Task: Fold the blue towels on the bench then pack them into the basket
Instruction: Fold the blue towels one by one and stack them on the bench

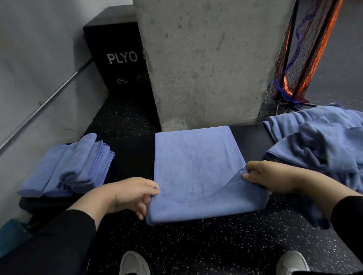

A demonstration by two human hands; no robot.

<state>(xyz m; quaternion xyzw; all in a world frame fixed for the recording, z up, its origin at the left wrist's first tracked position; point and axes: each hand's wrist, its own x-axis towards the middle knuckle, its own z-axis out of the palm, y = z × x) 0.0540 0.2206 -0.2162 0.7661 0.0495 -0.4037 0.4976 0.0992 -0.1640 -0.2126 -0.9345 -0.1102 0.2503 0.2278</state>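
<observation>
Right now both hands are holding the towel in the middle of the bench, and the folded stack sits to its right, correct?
Not quite. The head view shows the folded stack left of the towel; both the left hand and the right hand do hold it.

We reach both arms forward and down, black sleeves covering the forearms to just short of the wrists. Our left hand (128, 193) comes in from the left, thumb on top and fingers curled under, pinching the near left corner of the blue towel (198, 169). Our right hand (273, 176) mirrors it from the right, knuckles up, fingertips gripping the near right corner. Both wrists sit roughly level, well apart.
</observation>
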